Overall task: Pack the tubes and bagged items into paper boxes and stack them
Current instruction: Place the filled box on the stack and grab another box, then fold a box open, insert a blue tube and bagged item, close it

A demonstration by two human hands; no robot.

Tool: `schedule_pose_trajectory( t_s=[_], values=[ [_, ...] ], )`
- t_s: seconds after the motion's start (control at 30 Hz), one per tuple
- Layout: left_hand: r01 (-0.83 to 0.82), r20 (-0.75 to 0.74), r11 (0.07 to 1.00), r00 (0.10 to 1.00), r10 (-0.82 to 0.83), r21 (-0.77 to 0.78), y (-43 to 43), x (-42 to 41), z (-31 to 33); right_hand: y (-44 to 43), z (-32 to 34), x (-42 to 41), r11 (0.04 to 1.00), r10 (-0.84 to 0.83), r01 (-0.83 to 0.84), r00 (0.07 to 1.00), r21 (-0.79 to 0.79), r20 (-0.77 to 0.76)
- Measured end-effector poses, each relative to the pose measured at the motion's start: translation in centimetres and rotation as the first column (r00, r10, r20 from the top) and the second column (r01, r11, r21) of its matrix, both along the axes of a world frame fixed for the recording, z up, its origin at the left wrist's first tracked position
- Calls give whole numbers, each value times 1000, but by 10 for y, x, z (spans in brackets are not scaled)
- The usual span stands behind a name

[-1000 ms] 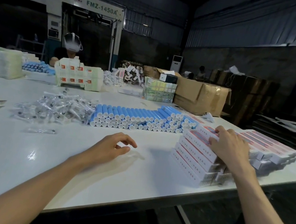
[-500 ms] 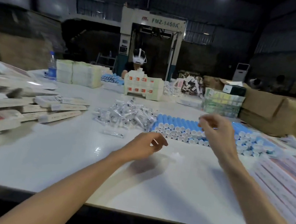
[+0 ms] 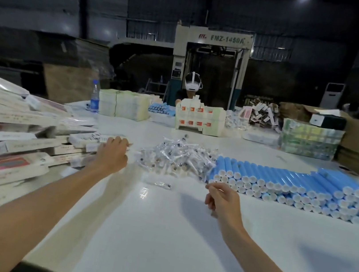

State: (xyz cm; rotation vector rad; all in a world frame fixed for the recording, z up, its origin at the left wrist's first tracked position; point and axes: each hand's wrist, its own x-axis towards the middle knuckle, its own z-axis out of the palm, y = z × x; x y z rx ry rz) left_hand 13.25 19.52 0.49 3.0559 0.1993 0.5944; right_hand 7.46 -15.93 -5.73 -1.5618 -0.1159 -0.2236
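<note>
Left hand [image 3: 112, 156] moved left from table centre onto pile of flat white paper boxes [image 3: 21, 142], fingers laid over end of top box; grasp unclear. Right hand [image 3: 222, 198] dropped back from tubes, loosely curled, holding nothing, above white table [image 3: 158, 237]. Stacked blue plastic tubes with white caps [image 3: 294, 188] just beyond it, to right. Heap of clear bagged items [image 3: 177, 159] between hands, stray bag [image 3: 162, 184] in front.

Blue tubes [image 3: 288, 179] with white caps, clear bagged items [image 3: 177, 159], white table [image 3: 158, 237].
</note>
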Motion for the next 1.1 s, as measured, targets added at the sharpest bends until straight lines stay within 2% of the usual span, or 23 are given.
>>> schedule_pose_trajectory(
  t_s=[0.1, 0.27, 0.37, 0.47, 0.6, 0.7, 0.77, 0.87, 0.9, 0.97, 1.03, 1.1],
  values=[
    [-124, -31, 970, 991, 133, 209, 27, 22, 9, 4, -2, 1, 999, 40, -40, 999, -3, 11],
    [-188, -139, 940, 962, 235, 286, 49, 44, -4, 5, -6, 7, 997, 70, -70, 997, -29, 11],
    [-219, -74, 878, 959, 274, 425, 49, 45, -12, 6, -6, 9, 996, 83, -83, 996, -31, 9],
    [-194, -25, 870, 973, 231, 453, 47, 41, -8, 7, -6, 6, 995, 96, -95, 995, -29, 12],
    [-140, 25, 928, 990, 140, 345, 25, 20, 3, 7, -3, 2, 996, 81, -81, 997, -28, 14],
    [-11, 117, 997, 993, 2, 77, -3, -9, 12, 6, -2, 1, 998, 56, -55, 998, -43, 11],
    [122, 185, 990, 977, -107, -72, -27, -34, 17, 7, -1, -2, 997, 48, -46, 999, -58, 19],
    [308, 248, 937, 932, -263, -165, -72, -70, 23, 8, 3, -9, 993, 76, -72, 996, -92, 42],
    [363, 271, 917, 911, -312, -167, -89, -81, 25, 10, 7, -12, 992, 108, -105, 993, -77, 44],
    [445, 303, 887, 869, -392, -127, -125, -98, 25, 17, 18, -18, 979, 192, -193, 981, 65, 22],
    [452, 307, 892, 847, -434, 17, -159, -113, 20, 22, 31, -23, 927, 263, -251, 965, 279, -4],
    [451, 334, 871, 805, -491, 194, -185, -122, 9, 20, 39, -26, 874, 250, -240, 968, 423, 32]
  ],
)
